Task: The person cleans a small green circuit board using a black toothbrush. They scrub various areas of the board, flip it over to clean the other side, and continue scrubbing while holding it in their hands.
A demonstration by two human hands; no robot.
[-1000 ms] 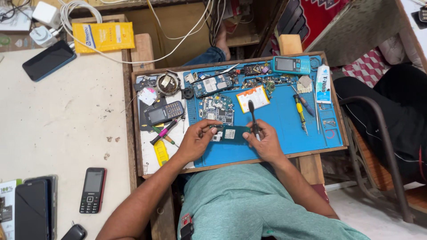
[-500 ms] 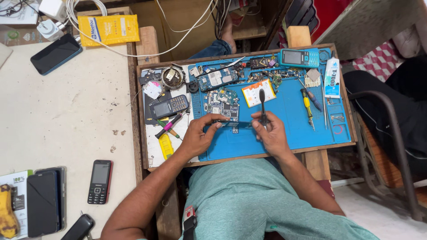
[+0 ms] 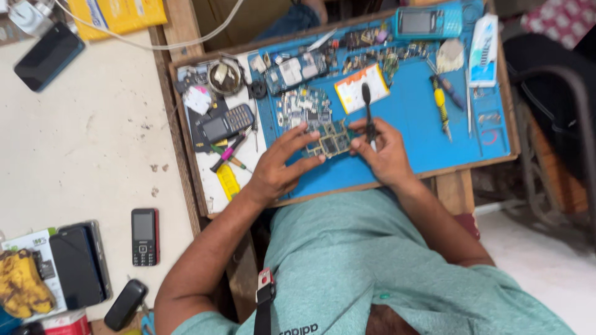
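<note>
Both hands met over the green circuit board (image 3: pixel 332 144), which lay flat on the blue mat (image 3: pixel 428 133); the left hand (image 3: pixel 282 166) spread its fingers to pin the board's near edge; the right hand (image 3: pixel 385 152) pinched a black tool (image 3: pixel 367 115) upright at the board's right end, presumably for working on it.

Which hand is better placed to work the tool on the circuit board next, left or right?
Right, probably. The right hand already grips the black tool at the circuit board's edge, while the left hand has its fingers spread on the board, steadying it on the blue mat.
</note>
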